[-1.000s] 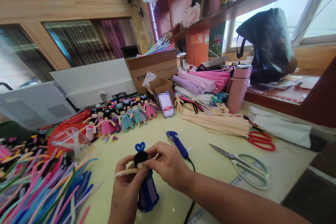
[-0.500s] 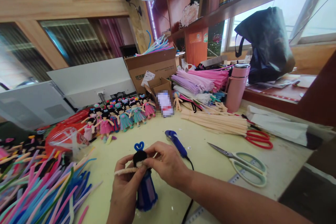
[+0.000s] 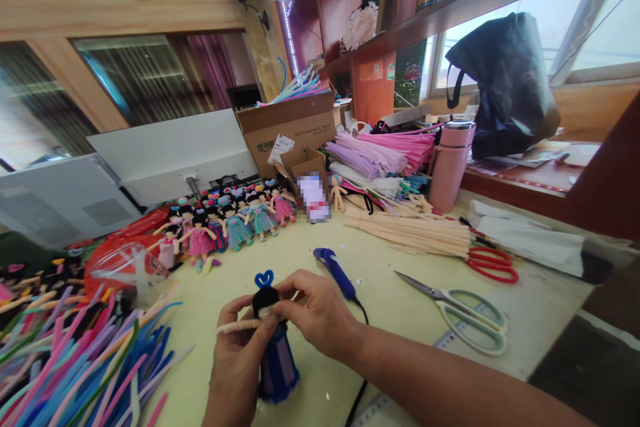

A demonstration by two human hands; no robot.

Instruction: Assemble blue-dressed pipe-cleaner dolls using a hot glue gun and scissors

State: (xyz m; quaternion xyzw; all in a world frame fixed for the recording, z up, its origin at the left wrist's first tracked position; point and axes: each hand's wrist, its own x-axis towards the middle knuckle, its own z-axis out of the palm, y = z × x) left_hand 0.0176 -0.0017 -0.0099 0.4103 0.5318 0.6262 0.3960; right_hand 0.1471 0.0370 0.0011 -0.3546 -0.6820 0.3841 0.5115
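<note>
Both hands grip a small pipe-cleaner doll (image 3: 278,367) above the pale yellow table. It has a black head, a blue heart-shaped loop on top, and a blue and lilac striped skirt. My left hand (image 3: 240,353) is closed around the doll's left side, thumb at its upper body, with a cream arm (image 3: 236,326) sticking out past the fingers. My right hand (image 3: 313,313) pinches at the doll's head and neck from the other side. The fingertips hide most of the upper body. A blue hot-glue gun (image 3: 336,273) lies just beyond my right hand.
Green-handled scissors (image 3: 473,320) and a ruler (image 3: 450,339) lie to the right, red-handled scissors (image 3: 493,263) farther back. Loose coloured pipe cleaners (image 3: 85,360) heap at left. Finished dolls (image 3: 235,223) stand behind, near a cardboard box (image 3: 285,127), pipe-cleaner bundles (image 3: 407,230) and a pink bottle (image 3: 451,167).
Hardly anything differs. The view has shifted very slightly, while both hands keep the same grip on the doll.
</note>
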